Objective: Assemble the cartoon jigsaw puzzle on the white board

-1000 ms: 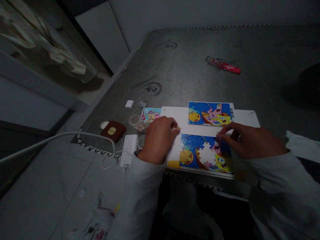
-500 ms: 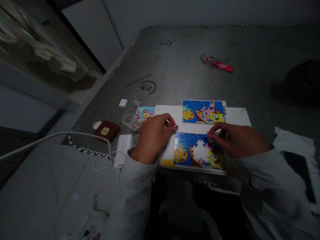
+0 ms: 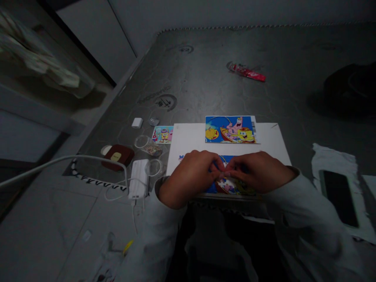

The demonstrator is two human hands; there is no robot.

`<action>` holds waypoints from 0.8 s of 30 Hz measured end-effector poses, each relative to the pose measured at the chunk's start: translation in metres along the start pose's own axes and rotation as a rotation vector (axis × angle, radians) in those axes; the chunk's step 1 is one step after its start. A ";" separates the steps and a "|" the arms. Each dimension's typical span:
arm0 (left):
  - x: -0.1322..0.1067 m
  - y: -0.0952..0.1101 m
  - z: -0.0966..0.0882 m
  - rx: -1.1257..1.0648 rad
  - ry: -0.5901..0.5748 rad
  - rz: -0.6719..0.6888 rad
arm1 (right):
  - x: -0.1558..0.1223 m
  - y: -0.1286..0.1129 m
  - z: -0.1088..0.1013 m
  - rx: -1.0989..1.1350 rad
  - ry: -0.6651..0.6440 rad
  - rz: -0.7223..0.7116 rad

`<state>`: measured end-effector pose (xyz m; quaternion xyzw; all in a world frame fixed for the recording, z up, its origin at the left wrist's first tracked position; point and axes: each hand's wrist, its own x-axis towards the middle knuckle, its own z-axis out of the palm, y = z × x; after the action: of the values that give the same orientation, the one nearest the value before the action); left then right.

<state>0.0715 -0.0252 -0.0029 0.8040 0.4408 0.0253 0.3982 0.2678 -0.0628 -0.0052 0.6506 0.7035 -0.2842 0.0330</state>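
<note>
Both of my hands meet over a jigsaw puzzle (image 3: 215,190) of blue cartoon scenery, which lies on a white board (image 3: 273,143). My left hand (image 3: 195,174) is closed in a pinch, with a puzzle piece at its fingertips that is mostly hidden. Fingertip to fingertip with it, my right hand (image 3: 257,170) is closed too; what it grips is hard to make out. A gap with white showing through is partly visible below the fingers. Just behind the hands lies a reference picture card (image 3: 230,130) with the same scene.
Left of the board are a clear jar (image 3: 149,145) of small pieces on its side, a second picture card (image 3: 164,134), a white power bank (image 3: 139,178) with a cable, and a brown case (image 3: 120,156). A phone (image 3: 339,197) rests on white paper at right; a red wrapper (image 3: 248,72) lies farther back.
My left hand has moved right, from the puzzle's upper left corner, and my right hand has moved left, so their fingertips now meet over the puzzle's middle. The view has shifted slightly.
</note>
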 end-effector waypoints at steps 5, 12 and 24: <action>0.001 -0.003 -0.001 -0.038 0.003 0.019 | 0.002 0.000 -0.002 0.015 -0.070 0.002; 0.001 -0.002 -0.005 -0.122 0.090 0.027 | -0.001 -0.001 0.004 -0.015 -0.038 0.001; 0.000 -0.009 -0.006 0.020 -0.029 -0.020 | 0.000 -0.006 0.002 -0.021 -0.101 0.026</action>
<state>0.0630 -0.0187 -0.0052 0.8037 0.4432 0.0050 0.3969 0.2618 -0.0632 -0.0050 0.6442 0.6954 -0.3086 0.0790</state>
